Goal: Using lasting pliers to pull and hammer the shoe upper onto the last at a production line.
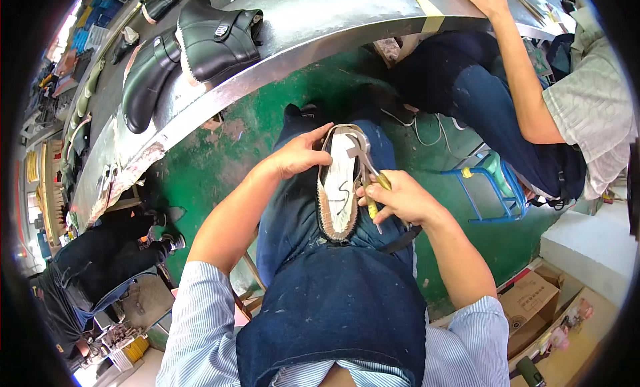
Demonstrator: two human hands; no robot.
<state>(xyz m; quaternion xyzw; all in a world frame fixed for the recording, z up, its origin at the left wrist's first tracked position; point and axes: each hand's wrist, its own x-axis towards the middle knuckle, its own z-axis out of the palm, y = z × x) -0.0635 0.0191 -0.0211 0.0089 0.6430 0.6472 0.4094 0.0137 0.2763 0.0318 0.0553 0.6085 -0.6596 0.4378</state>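
Tan-rimmed, white-bottomed shoe [341, 187], upturned on the lap [293, 220], looks half done (from here); near end pleated, far seemingly not; left hand [301, 156] pinches its edge; right hand [395, 198] grips yellow-handled metal pincers [365, 155].

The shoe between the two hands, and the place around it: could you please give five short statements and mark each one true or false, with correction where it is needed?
1. The right hand holds pliers. True.
2. The left hand holds a brush. False: it holds the edge of the shoe.
3. Two black boots are on the metal table. True.
4. The stool has a red frame. False: the frame is blue.
5. The floor is green. True.
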